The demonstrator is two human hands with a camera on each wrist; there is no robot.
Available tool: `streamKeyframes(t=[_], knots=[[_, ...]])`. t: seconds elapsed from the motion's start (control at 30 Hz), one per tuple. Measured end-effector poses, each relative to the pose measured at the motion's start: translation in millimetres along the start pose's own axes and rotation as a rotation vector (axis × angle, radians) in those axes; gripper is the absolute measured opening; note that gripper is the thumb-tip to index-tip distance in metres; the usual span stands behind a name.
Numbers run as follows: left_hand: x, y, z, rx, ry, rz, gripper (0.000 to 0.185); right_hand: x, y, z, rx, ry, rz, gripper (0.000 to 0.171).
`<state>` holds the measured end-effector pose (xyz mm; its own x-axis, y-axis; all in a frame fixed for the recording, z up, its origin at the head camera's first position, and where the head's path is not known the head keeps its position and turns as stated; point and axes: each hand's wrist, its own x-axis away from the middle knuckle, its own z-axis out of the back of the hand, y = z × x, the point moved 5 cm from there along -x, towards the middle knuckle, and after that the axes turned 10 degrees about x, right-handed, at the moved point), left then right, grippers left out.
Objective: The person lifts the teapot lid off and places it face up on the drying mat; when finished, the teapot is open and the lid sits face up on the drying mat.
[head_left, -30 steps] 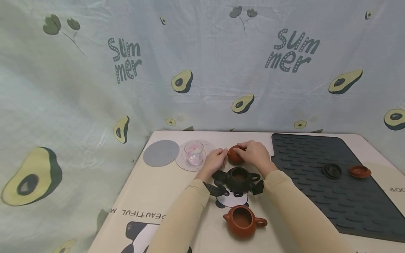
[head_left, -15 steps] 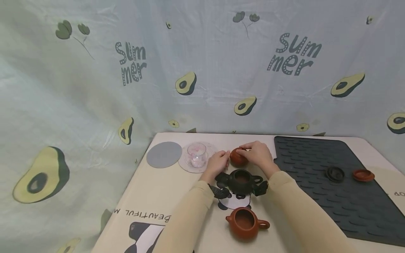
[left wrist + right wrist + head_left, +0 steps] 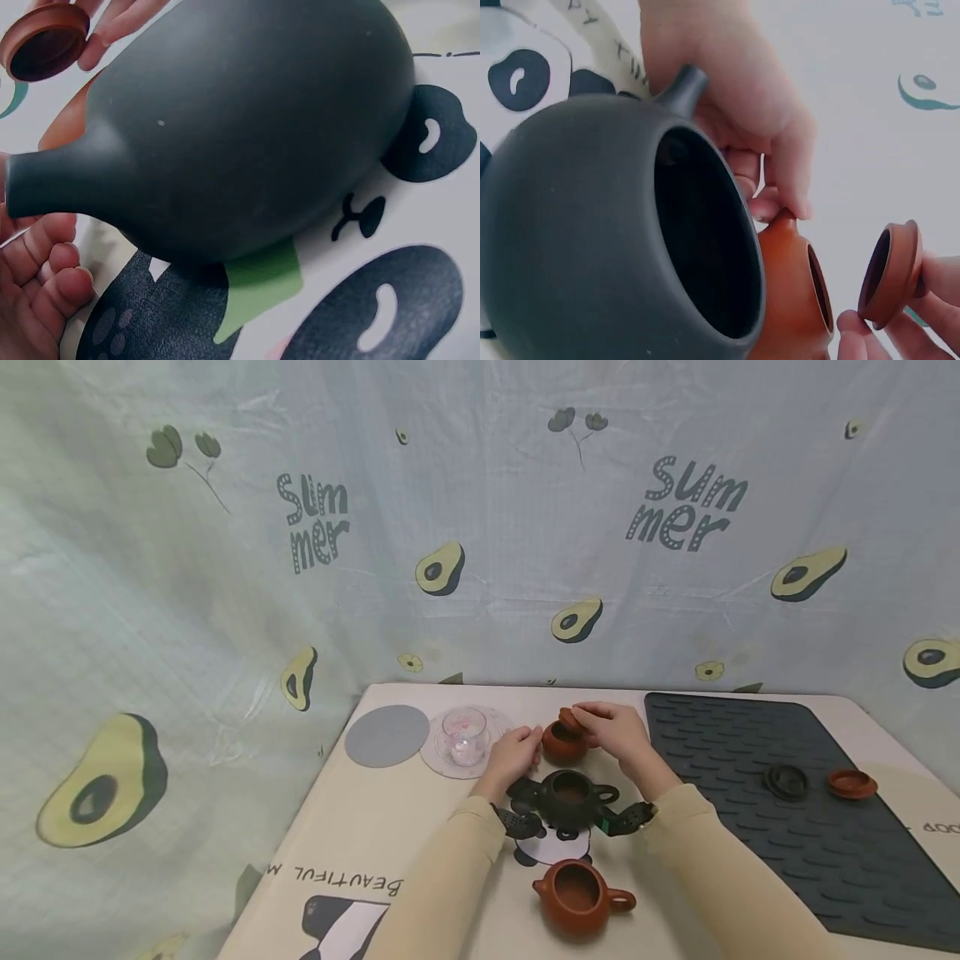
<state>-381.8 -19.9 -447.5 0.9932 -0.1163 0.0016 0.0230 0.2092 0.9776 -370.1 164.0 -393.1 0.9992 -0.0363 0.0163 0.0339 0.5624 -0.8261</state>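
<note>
On the table (image 3: 375, 827), our right hand (image 3: 611, 731) pinches a lid (image 3: 570, 719) tilted above the brown pot (image 3: 561, 742). Our left hand (image 3: 513, 752) rests against that pot, fingers loosely curled.

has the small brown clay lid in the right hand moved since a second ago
Yes. The right hand has lifted the small brown clay lid off the far brown teapot, which stayed put.

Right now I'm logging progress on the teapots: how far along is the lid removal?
Two lids, the black lid and brown lid, already lie on the dark mat; the black teapot and near brown teapot stand open. In hand: the right hand pinches the small lid just off the far brown teapot, with the left hand beside it. That lid is not yet on the mat.
</note>
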Motion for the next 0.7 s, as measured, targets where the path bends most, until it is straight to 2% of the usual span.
streamKeyframes(t=[0.23, 0.47, 0.7], knots=[[2.6, 0.9, -0.4, -0.003, -0.002, -0.001, 0.043, 6, 5, -2, -0.076, -0.012, -0.010, 0.047], [2.4, 0.8, 0.1, 0.020, 0.008, 0.005, 0.043, 8, 11, 0, -0.159, -0.001, -0.059, 0.046], [2.4, -0.9, 0.0, -0.009, 0.006, 0.001, 0.042, 12, 13, 2, -0.243, -0.042, -0.078, 0.048]])
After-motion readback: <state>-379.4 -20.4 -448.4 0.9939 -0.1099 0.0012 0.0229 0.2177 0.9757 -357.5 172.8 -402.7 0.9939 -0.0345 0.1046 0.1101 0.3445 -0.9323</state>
